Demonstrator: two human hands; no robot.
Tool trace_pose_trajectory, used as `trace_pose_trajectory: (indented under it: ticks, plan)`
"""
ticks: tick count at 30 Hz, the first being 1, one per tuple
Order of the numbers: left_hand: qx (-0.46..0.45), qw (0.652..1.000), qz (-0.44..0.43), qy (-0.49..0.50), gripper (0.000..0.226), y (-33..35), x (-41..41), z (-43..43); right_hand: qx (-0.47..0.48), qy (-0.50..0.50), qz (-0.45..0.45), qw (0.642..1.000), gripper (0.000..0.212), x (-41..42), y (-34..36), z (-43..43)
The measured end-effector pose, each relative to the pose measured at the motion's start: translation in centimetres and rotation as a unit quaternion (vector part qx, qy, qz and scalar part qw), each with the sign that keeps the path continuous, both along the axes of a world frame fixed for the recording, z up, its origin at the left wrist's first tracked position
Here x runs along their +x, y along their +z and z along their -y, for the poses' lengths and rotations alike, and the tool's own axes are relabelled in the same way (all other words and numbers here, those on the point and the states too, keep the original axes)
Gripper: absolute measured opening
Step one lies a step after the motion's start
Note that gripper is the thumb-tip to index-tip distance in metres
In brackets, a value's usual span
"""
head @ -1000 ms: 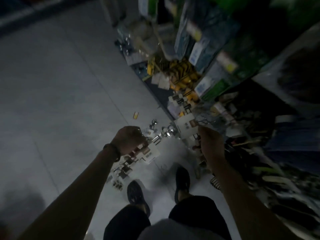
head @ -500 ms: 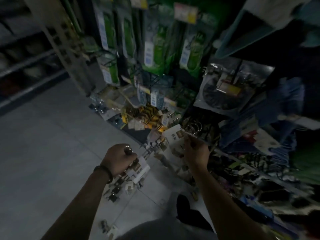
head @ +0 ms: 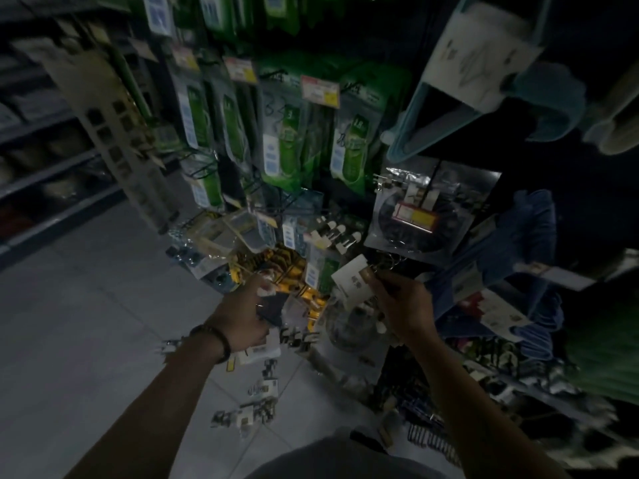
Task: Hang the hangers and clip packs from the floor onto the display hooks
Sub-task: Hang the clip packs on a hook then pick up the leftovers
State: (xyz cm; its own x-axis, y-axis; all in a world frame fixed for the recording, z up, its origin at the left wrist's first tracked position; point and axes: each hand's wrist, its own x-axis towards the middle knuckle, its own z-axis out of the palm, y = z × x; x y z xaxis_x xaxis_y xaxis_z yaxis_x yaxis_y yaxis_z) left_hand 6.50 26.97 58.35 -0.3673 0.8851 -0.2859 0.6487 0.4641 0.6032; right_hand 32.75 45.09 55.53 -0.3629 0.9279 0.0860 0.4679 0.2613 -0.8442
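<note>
Dangling, seemingly, clip pack [head: 352, 282] from right hand [head: 403, 307]

Pale tiled floor [head: 86, 340], dimly lit. On it, near the display's foot, lie scattered clip packs: 1 carded pack [head: 264, 387], a cluster [head: 245, 414] just below it, and more [head: 299, 338] above, blurred.

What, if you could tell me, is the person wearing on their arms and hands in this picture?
Both forearms are bare, with no sleeves showing and no gloves. The left hand has a dark band, perhaps a bracelet or watch strap, around its wrist. The right hand and its wrist show nothing worn. The picture is too dim and blurred to tell rings or finer details.
</note>
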Motion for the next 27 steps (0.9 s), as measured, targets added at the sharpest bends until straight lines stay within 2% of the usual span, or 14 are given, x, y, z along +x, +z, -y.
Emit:
trace_pose_trajectory:
  ticks: [3, 5, 7, 9, 12, 14, 17, 21, 25, 27]
  plan:
    - [-0.012, 0.997, 0.007, -0.076, 0.071, 0.1, 1.6, -3.8, 0.07, 0.026, -0.002, 0.997, 0.044, 1.4, 0.8, -1.4]
    - [-0.023, 0.992, 0.04, -0.114, 0.081, -0.2, 2.3, -6.2, 0.126, 0.055, 0.029, 0.99, 0.044, 2.5, 1.1, -2.4]
    - [-0.02, 0.988, 0.05, -0.142, 0.072, 0.2, 3.3, -8.6, 0.17, 0.068, 0.075, 0.98, 0.036, 3.7, 1.2, -3.7]
    - [-0.009, 0.986, 0.035, -0.16, 0.047, 2.0, 5.0, -10.5, 0.184, 0.069, 0.115, 0.974, 0.03, 4.7, 0.5, -4.9]
    - [-0.003, 0.981, 0.077, -0.177, 0.039, 5.4, 6.7, -13.6, 0.167, 0.065, 0.165, 0.97, 0.026, 5.9, -0.7, -6.7]
    - [0.004, 0.976, 0.13, -0.173, 0.047, 7.3, 7.4, -16.1, 0.22, 0.056, 0.191, 0.955, 0.024, 6.8, -1.4, -7.8]
    - [0.011, 0.972, 0.183, -0.148, 0.077, 8.8, 7.7, -19.9, 0.281, 0.037, 0.198, 0.938, 0.027, 7.7, -0.6, -8.7]
    - [-0.006, 0.964, 0.171, -0.204, 0.088, 9.7, 8.4, -22.2, 0.302, 0.018, 0.236, 0.923, 0.028, 8.5, 0.7, -8.8]
    - [0.04, 0.964, 0.094, -0.244, 0.083, 10.6, 8.0, -21.7, 0.292, 0.001, 0.261, 0.92, 0.033, 8.4, 1.1, -7.6]
    - [0.056, 0.954, 0.091, -0.282, 0.087, 11.3, 7.2, -21.5, 0.292, -0.013, 0.261, 0.92, 0.032, 8.1, 1.3, -7.2]
